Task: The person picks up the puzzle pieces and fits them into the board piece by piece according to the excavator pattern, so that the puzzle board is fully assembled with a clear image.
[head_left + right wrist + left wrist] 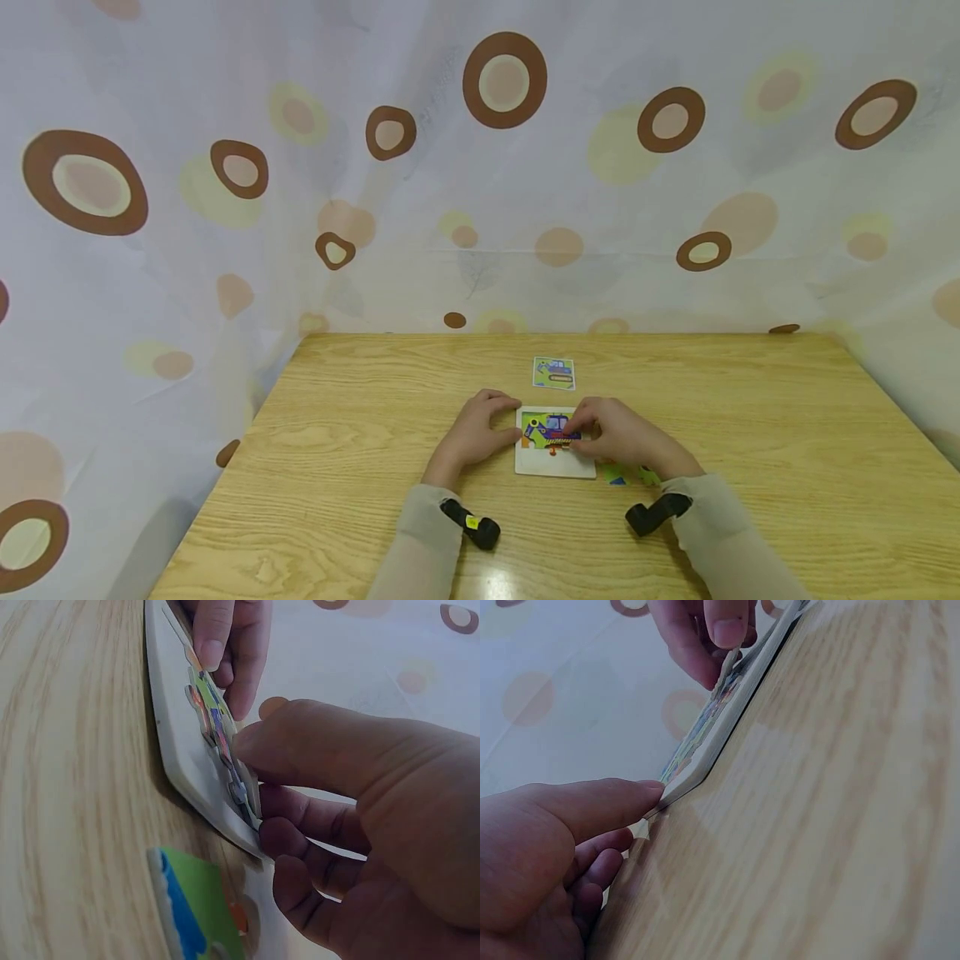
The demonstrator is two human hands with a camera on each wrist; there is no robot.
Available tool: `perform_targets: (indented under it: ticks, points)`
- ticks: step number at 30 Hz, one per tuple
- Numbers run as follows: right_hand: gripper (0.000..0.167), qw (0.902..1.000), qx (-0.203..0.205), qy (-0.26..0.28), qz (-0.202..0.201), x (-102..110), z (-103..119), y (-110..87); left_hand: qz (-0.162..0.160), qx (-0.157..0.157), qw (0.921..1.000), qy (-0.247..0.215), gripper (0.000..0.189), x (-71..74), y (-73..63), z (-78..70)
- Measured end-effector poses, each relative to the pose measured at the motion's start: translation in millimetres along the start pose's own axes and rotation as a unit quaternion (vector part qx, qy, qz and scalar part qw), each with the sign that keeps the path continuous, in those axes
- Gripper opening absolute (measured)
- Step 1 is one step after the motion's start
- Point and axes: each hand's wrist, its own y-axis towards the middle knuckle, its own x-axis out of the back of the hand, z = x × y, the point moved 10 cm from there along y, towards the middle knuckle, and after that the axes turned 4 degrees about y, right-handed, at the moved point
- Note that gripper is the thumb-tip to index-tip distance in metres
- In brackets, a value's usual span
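Note:
A white-framed jigsaw board lies flat on the table, its upper half filled with pieces showing a blue digger on green. At its left edge, my left hand touches the frame with the tip of a straight thumb, and its index fingertip reaches the far left corner. Over the right side, my right hand pinches a jigsaw piece between thumb and fingers. That piece is tilted up from the board, and the fingers hide most of its picture. The lower part of the board shows bare white.
Beyond the board lies a small picture card with the same digger. Loose green and blue jigsaw pieces lie by the board's near right corner, partly under my right hand. A patterned cloth hangs behind the wooden table.

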Motion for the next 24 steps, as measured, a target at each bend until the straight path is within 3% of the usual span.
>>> perform_targets:
  ticks: [24]
  points:
    - [0.014,0.9998,-0.003,-0.02,-0.006,-1.5,-3.5,1.0,-0.001,0.003,1.0,0.0,0.043,0.3,-0.6,-0.4]
